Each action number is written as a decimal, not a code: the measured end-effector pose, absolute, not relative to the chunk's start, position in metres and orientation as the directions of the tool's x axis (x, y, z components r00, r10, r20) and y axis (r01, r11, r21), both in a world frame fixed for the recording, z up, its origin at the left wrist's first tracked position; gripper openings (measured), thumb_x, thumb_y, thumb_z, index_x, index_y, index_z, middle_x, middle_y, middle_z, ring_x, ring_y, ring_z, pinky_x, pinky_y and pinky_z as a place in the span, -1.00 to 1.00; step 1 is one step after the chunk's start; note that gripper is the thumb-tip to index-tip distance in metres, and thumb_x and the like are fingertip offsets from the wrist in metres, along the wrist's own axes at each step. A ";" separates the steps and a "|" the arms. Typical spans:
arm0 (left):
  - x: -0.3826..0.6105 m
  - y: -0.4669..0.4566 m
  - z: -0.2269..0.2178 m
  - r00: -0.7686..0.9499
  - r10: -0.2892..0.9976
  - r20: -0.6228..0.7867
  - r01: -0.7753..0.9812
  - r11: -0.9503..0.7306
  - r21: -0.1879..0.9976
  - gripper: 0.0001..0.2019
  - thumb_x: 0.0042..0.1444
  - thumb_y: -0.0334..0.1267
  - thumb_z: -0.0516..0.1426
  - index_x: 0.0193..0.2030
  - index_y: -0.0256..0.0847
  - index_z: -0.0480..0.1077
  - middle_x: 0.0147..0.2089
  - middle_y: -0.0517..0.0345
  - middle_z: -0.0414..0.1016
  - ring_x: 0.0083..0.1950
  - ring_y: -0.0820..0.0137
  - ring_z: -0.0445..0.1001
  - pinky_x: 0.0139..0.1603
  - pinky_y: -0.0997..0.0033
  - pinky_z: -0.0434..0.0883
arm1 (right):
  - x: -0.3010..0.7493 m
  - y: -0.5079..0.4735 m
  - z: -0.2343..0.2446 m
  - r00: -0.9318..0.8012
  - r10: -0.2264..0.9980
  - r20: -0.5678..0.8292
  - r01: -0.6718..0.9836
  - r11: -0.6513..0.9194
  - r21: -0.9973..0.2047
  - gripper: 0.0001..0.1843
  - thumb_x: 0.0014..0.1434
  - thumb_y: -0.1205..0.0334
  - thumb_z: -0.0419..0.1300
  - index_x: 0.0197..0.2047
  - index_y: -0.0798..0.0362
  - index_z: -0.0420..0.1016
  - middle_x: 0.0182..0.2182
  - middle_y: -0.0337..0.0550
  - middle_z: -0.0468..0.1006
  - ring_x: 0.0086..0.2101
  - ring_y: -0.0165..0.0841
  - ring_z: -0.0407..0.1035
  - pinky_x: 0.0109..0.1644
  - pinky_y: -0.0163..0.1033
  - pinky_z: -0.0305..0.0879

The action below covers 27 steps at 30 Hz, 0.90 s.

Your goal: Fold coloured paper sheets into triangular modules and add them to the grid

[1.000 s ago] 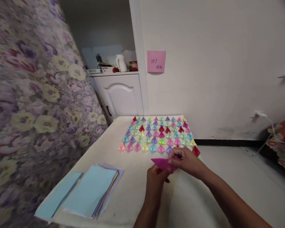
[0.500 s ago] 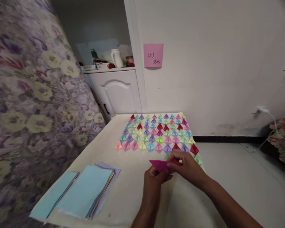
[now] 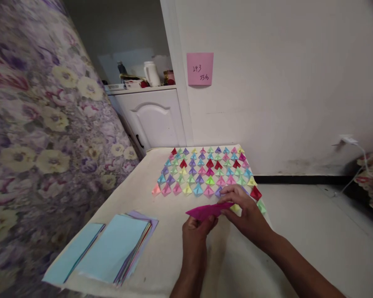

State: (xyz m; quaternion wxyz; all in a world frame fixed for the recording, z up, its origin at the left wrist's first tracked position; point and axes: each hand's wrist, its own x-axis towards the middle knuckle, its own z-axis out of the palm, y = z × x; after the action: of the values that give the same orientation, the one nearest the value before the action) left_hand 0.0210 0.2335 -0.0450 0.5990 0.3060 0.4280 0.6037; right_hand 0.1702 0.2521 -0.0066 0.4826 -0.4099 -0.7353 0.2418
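One magenta paper (image 3: 209, 210) in left hand (image 3: 195, 228), right hand (image 3: 247, 212).

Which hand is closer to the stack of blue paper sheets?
Left. The left hand sits just right of the stack; the right hand is farther right, both holding the magenta paper.

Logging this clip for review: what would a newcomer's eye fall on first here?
Rows of small colourful folded paper shapes fill the far end of the table. Just before them, the left hand and right hand hold a magenta paper. A stack of sheets, pale blue on top, lies near left.
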 end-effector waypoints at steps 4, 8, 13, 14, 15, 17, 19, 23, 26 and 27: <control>0.021 0.233 -0.045 -0.098 0.987 -0.131 -0.454 0.072 0.888 -0.77 -0.12 -0.34 0.29 -0.26 -0.34 0.50 -0.32 0.05 0.60 -0.27 0.36 0.50 -0.11 0.29 0.43 | 0.171 0.251 -0.006 -0.198 0.835 0.514 0.375 0.549 -0.747 -0.77 0.04 0.48 0.15 -0.28 -0.03 0.46 -0.15 -0.13 0.33 -0.08 -0.28 0.28 0.00 -0.14 0.25; 0.021 0.233 -0.045 -0.097 0.988 -0.117 -0.403 0.068 0.913 -0.77 -0.11 -0.33 0.29 -0.26 -0.34 0.51 -0.33 0.05 0.60 -0.27 0.34 0.49 -0.12 0.30 0.42 | 0.170 0.250 -0.005 -0.202 0.840 0.503 0.378 0.541 -0.752 -0.79 0.04 0.48 0.16 -0.30 -0.02 0.46 -0.14 -0.13 0.34 -0.09 -0.28 0.29 0.00 -0.15 0.26; 0.020 0.233 -0.044 -0.106 0.988 -0.109 -0.364 0.064 0.929 -0.77 -0.12 -0.31 0.28 -0.27 -0.34 0.52 -0.34 0.04 0.59 -0.27 0.33 0.49 -0.14 0.30 0.41 | 0.169 0.250 -0.004 -0.191 0.843 0.503 0.372 0.536 -0.758 -0.79 0.03 0.47 0.17 -0.29 -0.03 0.45 -0.15 -0.14 0.34 -0.10 -0.29 0.29 -0.02 -0.15 0.26; 0.020 0.232 -0.043 -0.106 0.988 -0.111 -0.361 0.066 0.930 -0.77 -0.12 -0.31 0.29 -0.27 -0.33 0.52 -0.34 0.04 0.59 -0.27 0.33 0.49 -0.14 0.30 0.41 | 0.170 0.250 -0.003 -0.189 0.844 0.502 0.372 0.534 -0.759 -0.79 0.03 0.47 0.17 -0.30 -0.03 0.45 -0.15 -0.14 0.34 -0.09 -0.29 0.29 -0.02 -0.15 0.26; 0.020 0.232 -0.043 -0.104 0.988 -0.114 -0.360 0.069 0.931 -0.77 -0.12 -0.31 0.29 -0.26 -0.33 0.52 -0.33 0.04 0.59 -0.26 0.33 0.49 -0.14 0.31 0.41 | 0.170 0.250 -0.003 -0.187 0.845 0.500 0.372 0.532 -0.760 -0.79 0.03 0.47 0.17 -0.30 -0.02 0.45 -0.14 -0.14 0.34 -0.09 -0.28 0.29 -0.01 -0.15 0.26; 0.021 0.231 -0.041 -0.105 0.987 -0.118 -0.361 0.073 0.930 -0.77 -0.12 -0.31 0.29 -0.26 -0.32 0.52 -0.34 0.05 0.59 -0.27 0.33 0.49 -0.15 0.32 0.41 | 0.170 0.249 -0.004 -0.180 0.845 0.504 0.375 0.532 -0.759 -0.79 0.03 0.47 0.17 -0.30 -0.02 0.44 -0.13 -0.14 0.34 -0.07 -0.28 0.28 -0.01 -0.15 0.26; 0.021 0.231 -0.039 -0.124 0.985 -0.117 -0.363 0.065 0.930 -0.78 -0.12 -0.31 0.28 -0.27 -0.32 0.52 -0.34 0.06 0.60 -0.28 0.33 0.49 -0.17 0.33 0.41 | 0.171 0.249 -0.004 -0.175 0.843 0.509 0.377 0.535 -0.756 -0.79 0.03 0.47 0.17 -0.28 -0.03 0.44 -0.11 -0.13 0.33 -0.05 -0.27 0.27 0.00 -0.15 0.25; 0.022 0.231 -0.036 -0.148 0.982 -0.120 -0.367 0.058 0.928 -0.78 -0.13 -0.30 0.29 -0.28 -0.31 0.52 -0.34 0.06 0.60 -0.28 0.33 0.50 -0.17 0.34 0.41 | 0.172 0.250 -0.006 -0.176 0.843 0.508 0.384 0.534 -0.753 -0.77 0.03 0.48 0.16 -0.27 -0.03 0.43 -0.08 -0.13 0.32 -0.03 -0.26 0.25 0.02 -0.13 0.24; 0.021 0.232 -0.039 -0.150 0.981 -0.121 -0.376 0.056 0.925 -0.77 -0.15 -0.31 0.30 -0.28 -0.31 0.52 -0.34 0.06 0.60 -0.28 0.33 0.50 -0.16 0.33 0.42 | 0.173 0.251 -0.007 -0.178 0.845 0.505 0.392 0.531 -0.751 -0.76 0.02 0.49 0.16 -0.27 -0.03 0.43 -0.07 -0.13 0.31 -0.02 -0.26 0.25 0.03 -0.14 0.23; 0.021 0.232 -0.040 -0.149 0.981 -0.122 -0.378 0.057 0.924 -0.77 -0.15 -0.31 0.30 -0.28 -0.31 0.52 -0.34 0.06 0.60 -0.28 0.33 0.50 -0.16 0.32 0.42 | 0.173 0.251 -0.007 -0.177 0.846 0.504 0.394 0.530 -0.751 -0.76 0.02 0.49 0.16 -0.27 -0.03 0.42 -0.07 -0.13 0.31 -0.03 -0.27 0.25 0.03 -0.14 0.23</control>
State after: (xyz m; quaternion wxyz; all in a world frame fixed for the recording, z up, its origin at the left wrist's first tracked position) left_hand 0.0211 0.2318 -0.0396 0.5636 0.3282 0.4592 0.6032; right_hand 0.1727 0.2509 -0.0066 0.4811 -0.4243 -0.7304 0.2346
